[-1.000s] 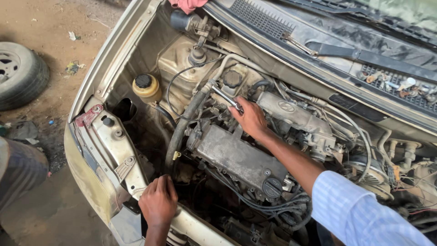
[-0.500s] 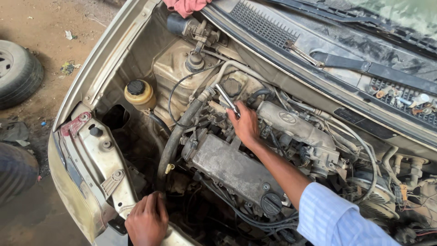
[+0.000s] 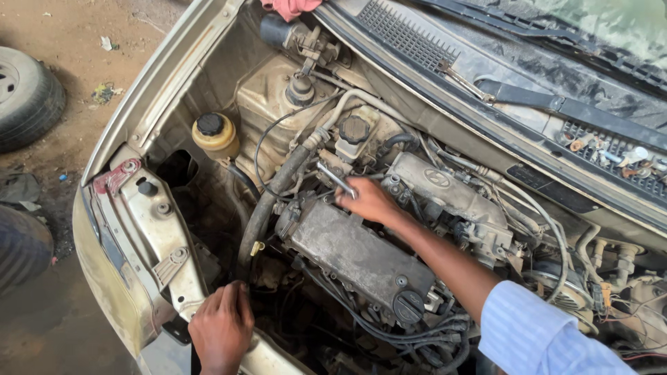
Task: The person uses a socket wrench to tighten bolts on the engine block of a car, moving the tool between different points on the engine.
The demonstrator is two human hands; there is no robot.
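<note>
I look down into an open car engine bay. My right hand [image 3: 372, 200] grips a metal wrench [image 3: 335, 178] whose free end points up-left, above the grey engine cover [image 3: 351, 253] and beside a thick black hose [image 3: 267, 201]. My left hand [image 3: 222, 332] rests palm-down on the front body panel [image 3: 149, 229] at the bay's lower edge, holding nothing. A light blue sleeve [image 3: 535, 333] covers my right forearm.
A yellowish fluid reservoir with a black cap [image 3: 214, 133] stands at the left. A red cloth [image 3: 292, 7] lies at the top edge. The windscreen wiper [image 3: 556, 104] runs along the cowl. A tyre [image 3: 24, 94] lies on the dirt at far left.
The view has shifted, and the bay sits slightly differently in frame. My right hand with the wrench stays at the same spot on the engine; my left hand stays on the front panel.
</note>
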